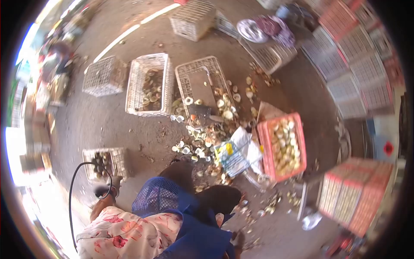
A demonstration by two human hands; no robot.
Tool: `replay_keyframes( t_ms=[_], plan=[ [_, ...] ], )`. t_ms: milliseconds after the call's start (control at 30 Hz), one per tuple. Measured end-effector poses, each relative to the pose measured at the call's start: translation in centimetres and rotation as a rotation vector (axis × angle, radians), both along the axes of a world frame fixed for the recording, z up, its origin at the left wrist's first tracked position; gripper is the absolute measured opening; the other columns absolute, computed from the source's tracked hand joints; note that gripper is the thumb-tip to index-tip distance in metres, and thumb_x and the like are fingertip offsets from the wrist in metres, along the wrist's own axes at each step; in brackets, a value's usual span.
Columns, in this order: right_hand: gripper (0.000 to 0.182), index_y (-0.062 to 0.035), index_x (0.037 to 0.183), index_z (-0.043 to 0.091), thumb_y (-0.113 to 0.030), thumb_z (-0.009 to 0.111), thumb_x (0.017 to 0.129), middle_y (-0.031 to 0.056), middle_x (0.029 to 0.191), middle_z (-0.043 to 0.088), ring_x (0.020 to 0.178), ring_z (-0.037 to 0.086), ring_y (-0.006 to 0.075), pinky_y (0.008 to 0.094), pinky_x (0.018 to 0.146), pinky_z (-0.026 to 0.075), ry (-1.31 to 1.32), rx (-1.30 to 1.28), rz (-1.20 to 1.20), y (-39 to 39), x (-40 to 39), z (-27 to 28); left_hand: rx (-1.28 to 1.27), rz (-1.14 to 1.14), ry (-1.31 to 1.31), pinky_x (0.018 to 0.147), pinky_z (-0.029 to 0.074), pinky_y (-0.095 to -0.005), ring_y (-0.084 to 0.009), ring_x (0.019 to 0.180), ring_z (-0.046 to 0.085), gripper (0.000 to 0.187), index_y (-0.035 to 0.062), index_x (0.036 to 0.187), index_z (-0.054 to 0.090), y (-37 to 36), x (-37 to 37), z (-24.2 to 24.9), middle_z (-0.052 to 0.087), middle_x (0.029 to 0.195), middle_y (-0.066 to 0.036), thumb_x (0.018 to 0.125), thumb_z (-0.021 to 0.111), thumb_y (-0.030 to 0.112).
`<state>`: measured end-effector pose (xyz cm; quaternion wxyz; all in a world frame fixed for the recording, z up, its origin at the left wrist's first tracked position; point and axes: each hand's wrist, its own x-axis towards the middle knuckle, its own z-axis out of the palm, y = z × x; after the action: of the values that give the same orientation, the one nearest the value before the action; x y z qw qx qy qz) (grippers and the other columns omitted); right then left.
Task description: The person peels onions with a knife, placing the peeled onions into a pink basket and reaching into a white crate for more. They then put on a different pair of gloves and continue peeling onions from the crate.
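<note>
My left hand [114, 186] is at the lower left, beside a low pale crate [120, 162] holding several dark rounded pieces [101, 162]. Motion blurs its fingers. They look bent around something dark and rounded [102, 191], whose kind I cannot make out. A thin black cable [71, 203] loops past this hand. My right hand is hardly visible: only a small pale patch [220, 219] shows by the blue apron [198, 237], and its fingers are hidden. In front of my knees lies a heap of pale, cup-shaped shell or husk pieces [202, 138].
A red crate [303, 151] full of yellowish pieces stands right of a blue wire basket [230, 159]. Ahead are two white crates [165, 82] [179, 77], one with a dark blade-like tool [201, 115] across it. Stacked crates [340, 64] line the right side.
</note>
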<state>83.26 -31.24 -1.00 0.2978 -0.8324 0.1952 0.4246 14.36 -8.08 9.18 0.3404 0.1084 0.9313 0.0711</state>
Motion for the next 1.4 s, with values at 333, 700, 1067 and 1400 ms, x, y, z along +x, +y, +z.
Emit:
replay_keyframes(
  t_ms=[333, 700, 1067, 1400],
  plan=[
    [0.024, -0.0101, 0.109, 0.062, -0.03, 0.061, 0.095, 0.0029, 0.083, 0.061, 0.073, 0.061, 0.0152, 0.03, 0.062, 0.05, 0.127, 0.066, 0.935, 32.6, 32.7, 1.4, 0.011, 0.049, 0.139, 0.073, 0.053, -0.044, -0.0348, 0.082, 0.069, 0.032, 0.0065, 0.098, 0.071, -5.5, 35.8, 5.0, 0.071, 0.086, -0.018, 0.083, 0.067, 0.035],
    [0.031, -0.0067, 0.123, 0.058, -0.024, 0.058, 0.098, 0.0068, 0.093, 0.064, 0.081, 0.064, 0.0171, 0.0319, 0.066, 0.052, 0.098, 0.007, 1.424, 48.7, 37.3, 7.8, 0.175, 0.423, 0.106, 0.063, 0.053, -0.0398, -0.0287, 0.066, 0.066, 0.029, 0.0092, 0.087, 0.07, -16.8, 53.5, 10.0, 0.067, 0.073, -0.014, 0.085, 0.07, 0.038],
    [0.032, -0.0082, 0.131, 0.056, -0.019, 0.051, 0.102, 0.0053, 0.096, 0.063, 0.079, 0.063, 0.017, 0.0304, 0.065, 0.05, 0.162, 0.213, 1.513, 49.7, 23.3, 7.5, 0.941, 1.402, 0.394, 0.036, 0.027, -0.0259, -0.0056, 0.042, 0.038, 0.024, 0.0101, 0.08, 0.061, -14.8, 53.4, 7.8, 0.048, 0.059, 0.004, 0.089, 0.074, 0.028],
    [0.027, -0.0054, 0.111, 0.067, -0.026, 0.061, 0.095, 0.0058, 0.087, 0.068, 0.072, 0.064, 0.0153, 0.0305, 0.062, 0.052, -0.02, -0.03, 1.624, 44.5, 26.5, 8.5, 1.188, 1.171, 0.366, 0.034, 0.026, -0.0245, -0.0052, 0.04, 0.038, 0.027, 0.0052, 0.087, 0.064, -5.7, 43.6, 10.0, 0.047, 0.058, 0.004, 0.094, 0.069, 0.03]
  ],
)
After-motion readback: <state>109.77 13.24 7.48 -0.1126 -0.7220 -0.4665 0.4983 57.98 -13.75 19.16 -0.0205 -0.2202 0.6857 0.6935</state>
